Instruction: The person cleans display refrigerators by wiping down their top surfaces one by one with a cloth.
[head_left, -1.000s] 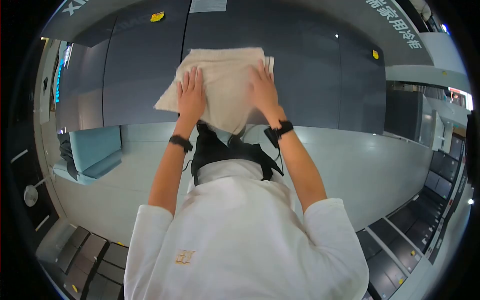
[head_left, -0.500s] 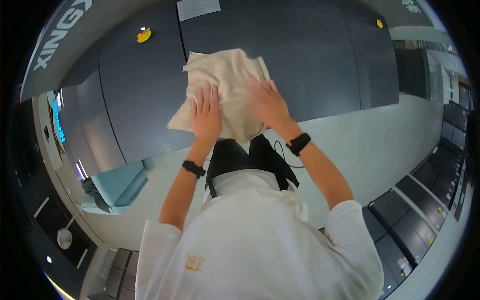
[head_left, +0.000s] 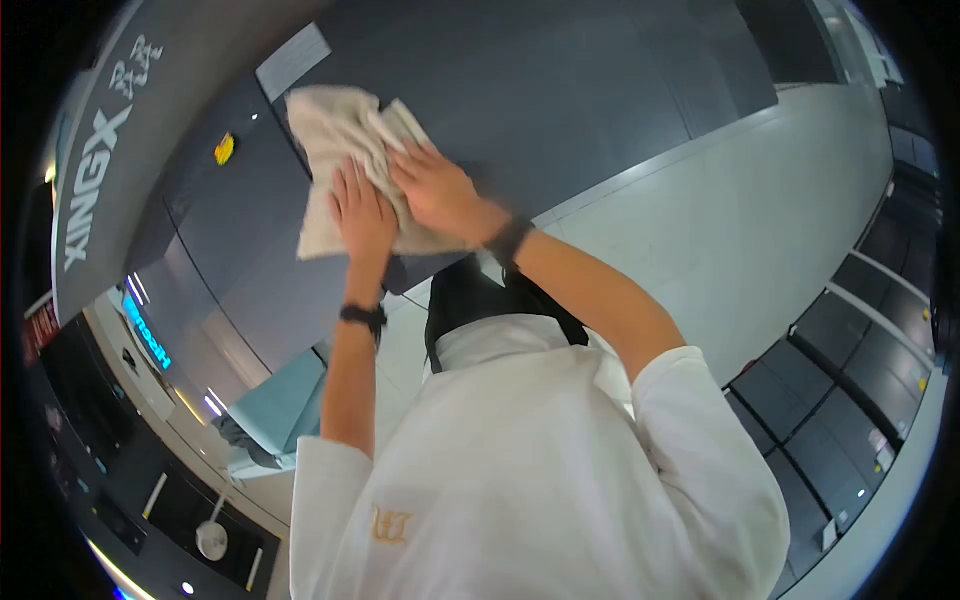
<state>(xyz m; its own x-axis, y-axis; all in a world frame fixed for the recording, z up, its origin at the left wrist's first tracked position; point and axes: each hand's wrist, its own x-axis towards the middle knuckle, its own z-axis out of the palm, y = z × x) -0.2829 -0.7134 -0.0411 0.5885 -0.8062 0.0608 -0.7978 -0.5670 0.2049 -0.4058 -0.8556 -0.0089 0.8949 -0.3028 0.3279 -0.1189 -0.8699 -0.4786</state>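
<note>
A beige cloth (head_left: 332, 128) lies rumpled on a dark grey, smooth panelled surface (head_left: 570, 90), with a raised fold along its right side. My left hand (head_left: 364, 215) rests flat on the cloth's lower middle, fingers stretched out and pointing away from me. To its right, my right hand (head_left: 438, 195) presses on the cloth by the fold, its fingers extended up and left. Part of the cloth is hidden beneath both hands. Each wrist has a black band.
A white paper sheet (head_left: 293, 62) lies beyond the cloth, across a seam. A small yellow tag (head_left: 225, 149) sits further left. Light blue padded seating (head_left: 275, 405) stands below the surface's left end. Pale floor (head_left: 680, 240) runs along the near edge at right.
My view has turned, so the surface appears tilted. Both hands and the cloth appear further left, and the hands are closer together. The cloth is more bunched between them.
</note>
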